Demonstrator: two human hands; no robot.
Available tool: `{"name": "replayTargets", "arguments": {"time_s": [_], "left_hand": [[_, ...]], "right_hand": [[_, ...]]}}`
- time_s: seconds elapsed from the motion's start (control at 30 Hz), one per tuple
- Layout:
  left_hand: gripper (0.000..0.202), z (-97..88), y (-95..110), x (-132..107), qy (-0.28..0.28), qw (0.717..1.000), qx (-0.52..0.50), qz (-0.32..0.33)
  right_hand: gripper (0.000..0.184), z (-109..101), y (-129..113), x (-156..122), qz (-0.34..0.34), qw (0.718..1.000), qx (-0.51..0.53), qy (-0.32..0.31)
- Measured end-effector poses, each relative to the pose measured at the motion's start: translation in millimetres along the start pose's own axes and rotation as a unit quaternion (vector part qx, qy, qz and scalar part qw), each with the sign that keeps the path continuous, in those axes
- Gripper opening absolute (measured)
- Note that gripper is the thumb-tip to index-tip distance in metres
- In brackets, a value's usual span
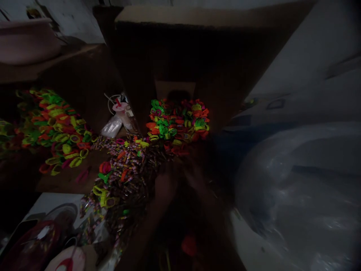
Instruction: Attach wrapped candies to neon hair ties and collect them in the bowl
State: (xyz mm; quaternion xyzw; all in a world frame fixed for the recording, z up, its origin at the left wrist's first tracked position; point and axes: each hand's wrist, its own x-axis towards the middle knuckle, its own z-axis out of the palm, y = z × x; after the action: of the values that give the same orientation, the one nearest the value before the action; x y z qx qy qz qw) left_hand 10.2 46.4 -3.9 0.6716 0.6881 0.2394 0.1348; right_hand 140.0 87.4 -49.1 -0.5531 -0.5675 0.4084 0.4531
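Note:
The scene is very dark. My left hand (166, 182) and my right hand (196, 175) are close together, low in the middle of the view. They are at the near edge of a heap of neon plastic toy watches (166, 126), coloured green, orange, yellow and pink. My left hand is beside a pile of small candies in twisted, striped wrappers (138, 162). Shadow and blur hide the fingers of both hands, so whether they hold anything does not show. Several loose toy watches (108, 199) lie on the near left part of the candy pile.
A larger heap of toy watches (64, 124) spreads across the left side. Between the heaps stand a pink cup (120, 109) and a clear plastic packet (112, 126). A big clear plastic bag (304, 195) bulges at right. A pink basin (28, 41) sits upper left.

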Motion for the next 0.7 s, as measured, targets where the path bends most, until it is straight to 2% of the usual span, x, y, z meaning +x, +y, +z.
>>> {"name": "replayTargets", "arguments": {"time_s": [0.1,0.2,0.27,0.43,0.63,0.7], "left_hand": [[0.033,3.7,1,-3,0.028,0.996,-0.089,0.008],[0.045,2.3,-2,-4,0.015,0.986,-0.163,-0.030],[0.044,-1.1,-4,-3,0.012,0.980,-0.193,-0.047],[0.033,-8.3,-3,-2,0.066,0.965,-0.248,-0.061],[0.034,-8.0,6,-4,0.042,0.944,-0.312,-0.095],[0.031,-8.5,6,-4,0.050,0.944,-0.313,-0.089]], "right_hand": [[0.045,0,-10,2,0.053,0.994,0.088,-0.048],[0.040,-3,-21,3,0.055,0.988,0.127,-0.075],[0.037,-5,-27,2,0.058,0.987,0.133,-0.075],[0.043,-6,-37,-3,0.105,0.975,0.176,-0.086],[0.047,-5,-34,-4,0.105,0.978,0.179,-0.027],[0.045,-5,-33,-4,0.110,0.978,0.171,-0.037]]}}
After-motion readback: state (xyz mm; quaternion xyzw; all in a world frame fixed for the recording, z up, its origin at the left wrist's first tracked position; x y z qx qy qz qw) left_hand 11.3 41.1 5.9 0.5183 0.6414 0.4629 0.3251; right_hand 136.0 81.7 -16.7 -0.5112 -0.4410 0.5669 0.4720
